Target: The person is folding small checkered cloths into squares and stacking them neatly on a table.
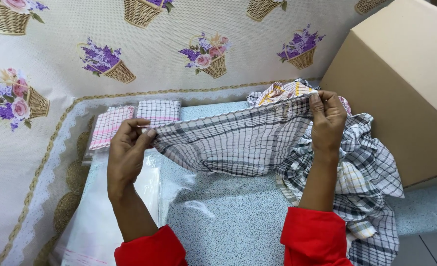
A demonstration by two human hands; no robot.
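While both sleeves stay rolled in red, a person stretches a grey checked cloth between two bare hands above a speckled blue table. Seen from the head camera, the left hand is pinched closed on one top corner, thumb pressed over fingers, and the right hand is clamped on the opposite corner, so the upper hem runs taut while the rest sags toward the table. To my eye, an even pull at both corners, hem held level, would keep the cloth square. Right of the cloth lies a loose pile of checked cloths, touching a large cardboard box beyond it. Left of the cloth, two folded pink checked cloths sit side by side at the table's far edge, and clear plastic bags lie flat beneath the left forearm. Behind the cloth hangs a cream covering printed with flower baskets, edged in lace.
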